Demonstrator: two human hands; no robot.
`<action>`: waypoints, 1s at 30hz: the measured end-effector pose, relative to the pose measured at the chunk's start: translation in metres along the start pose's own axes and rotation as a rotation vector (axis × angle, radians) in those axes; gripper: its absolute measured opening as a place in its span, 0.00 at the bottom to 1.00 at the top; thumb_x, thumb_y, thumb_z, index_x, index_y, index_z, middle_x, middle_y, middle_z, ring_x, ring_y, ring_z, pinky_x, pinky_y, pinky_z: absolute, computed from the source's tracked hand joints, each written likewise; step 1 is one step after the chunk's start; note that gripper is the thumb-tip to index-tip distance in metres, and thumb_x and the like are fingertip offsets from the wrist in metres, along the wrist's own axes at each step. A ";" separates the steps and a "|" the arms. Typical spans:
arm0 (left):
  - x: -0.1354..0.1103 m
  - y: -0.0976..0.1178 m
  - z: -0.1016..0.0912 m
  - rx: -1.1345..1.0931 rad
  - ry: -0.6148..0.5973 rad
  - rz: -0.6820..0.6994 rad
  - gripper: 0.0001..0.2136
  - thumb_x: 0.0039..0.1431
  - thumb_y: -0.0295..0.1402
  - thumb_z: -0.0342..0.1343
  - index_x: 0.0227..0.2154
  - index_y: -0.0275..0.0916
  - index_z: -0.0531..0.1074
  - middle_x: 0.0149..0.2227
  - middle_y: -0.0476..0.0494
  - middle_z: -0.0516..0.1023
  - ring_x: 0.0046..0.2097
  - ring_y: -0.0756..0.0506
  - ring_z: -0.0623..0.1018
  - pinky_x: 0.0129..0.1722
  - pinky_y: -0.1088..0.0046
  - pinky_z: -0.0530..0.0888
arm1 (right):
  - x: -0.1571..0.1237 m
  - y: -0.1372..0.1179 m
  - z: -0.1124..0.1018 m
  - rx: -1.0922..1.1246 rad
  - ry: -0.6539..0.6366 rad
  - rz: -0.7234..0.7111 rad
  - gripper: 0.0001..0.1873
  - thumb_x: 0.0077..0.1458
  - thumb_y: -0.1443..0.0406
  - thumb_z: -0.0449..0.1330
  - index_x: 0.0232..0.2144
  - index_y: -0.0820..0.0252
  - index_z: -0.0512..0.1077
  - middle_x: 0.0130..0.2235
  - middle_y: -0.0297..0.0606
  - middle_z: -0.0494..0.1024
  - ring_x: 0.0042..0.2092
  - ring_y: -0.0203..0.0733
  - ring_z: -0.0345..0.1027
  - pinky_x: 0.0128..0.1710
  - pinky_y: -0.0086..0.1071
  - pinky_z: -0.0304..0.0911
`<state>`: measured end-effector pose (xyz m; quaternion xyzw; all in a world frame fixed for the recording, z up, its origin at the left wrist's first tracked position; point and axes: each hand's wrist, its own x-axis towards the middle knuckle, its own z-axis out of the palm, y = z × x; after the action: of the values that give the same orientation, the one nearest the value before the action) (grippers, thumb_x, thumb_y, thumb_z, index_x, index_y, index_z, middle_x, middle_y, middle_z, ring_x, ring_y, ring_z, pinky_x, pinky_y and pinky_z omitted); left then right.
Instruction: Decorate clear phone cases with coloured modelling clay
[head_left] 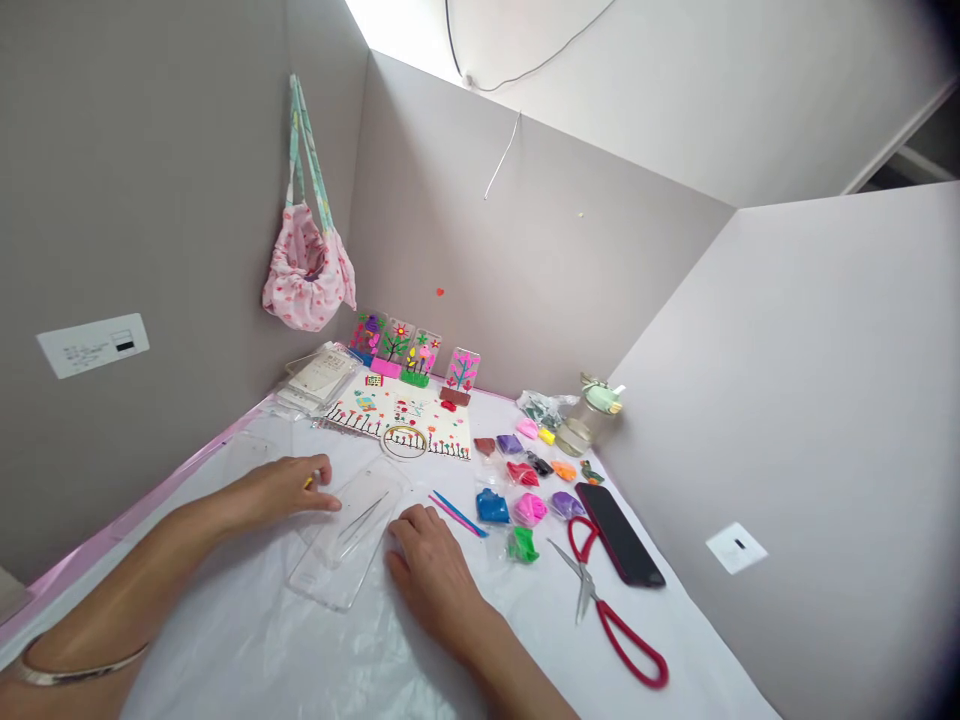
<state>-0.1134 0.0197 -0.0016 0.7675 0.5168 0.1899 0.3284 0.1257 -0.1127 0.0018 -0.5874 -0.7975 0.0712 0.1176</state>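
Clear plastic phone case [348, 560], tweezers [365, 522] on it

Case in left half of the table [247, 640]; long axis runs toward the far edge, tilted right, tweezers similarly angled. Left hand [289, 488] at its left long side, thumb and forefinger parted; yellow spot [309, 482] at fingers, hold unclear. Right hand [431, 552] just beside the opposite side, palm down, fingers curled, grip hidden; neither clearly nearer

Tweezers [364, 521] lie on the case [336, 582], left of scissors [587, 583].
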 end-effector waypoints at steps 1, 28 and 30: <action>0.001 0.002 0.008 -0.025 -0.044 -0.003 0.13 0.43 0.41 0.66 0.29 0.42 0.72 0.23 0.54 0.74 0.27 0.45 0.72 0.27 0.71 0.62 | 0.000 0.000 0.000 -0.006 0.002 -0.001 0.09 0.61 0.71 0.59 0.43 0.59 0.73 0.48 0.41 0.75 0.48 0.49 0.67 0.50 0.41 0.68; -0.019 0.037 -0.039 -0.847 0.154 0.143 0.17 0.55 0.49 0.65 0.27 0.40 0.72 0.24 0.55 0.61 0.24 0.54 0.59 0.22 0.79 0.55 | 0.053 -0.023 -0.019 -0.476 -0.140 -0.433 0.07 0.59 0.77 0.56 0.39 0.66 0.70 0.40 0.45 0.75 0.42 0.48 0.70 0.36 0.36 0.67; -0.020 0.038 -0.041 -0.865 0.177 0.152 0.17 0.54 0.48 0.65 0.26 0.40 0.71 0.23 0.55 0.61 0.24 0.54 0.58 0.22 0.79 0.55 | 0.057 -0.026 -0.023 -0.484 -0.144 -0.433 0.08 0.60 0.77 0.55 0.40 0.66 0.70 0.42 0.46 0.75 0.43 0.49 0.70 0.36 0.37 0.68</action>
<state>-0.1213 0.0042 0.0552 0.5761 0.3582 0.4772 0.5587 0.0923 -0.0669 0.0361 -0.4085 -0.9039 -0.1056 -0.0699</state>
